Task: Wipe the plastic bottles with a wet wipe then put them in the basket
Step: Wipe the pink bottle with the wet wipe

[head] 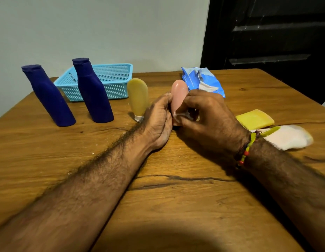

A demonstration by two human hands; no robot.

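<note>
Left grip curled round upright pink bottle; right grip pinches wet wipe against its lower side.

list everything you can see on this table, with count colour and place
table: 1, brown wood, under everything
basket: 1, light blue, far left by wall
tall bottles: 2, dark blue, upright before basket
yellow tube: 1, standing cap down, centre
pink tube: 1, between both hands
wet wipe: 1, white, against pink tube
wipes pack: 1, blue and white, behind hands
flat tubes: 2, yellow and white, lying right
left hand: holds pink tube
right hand: pinches wipe
</note>
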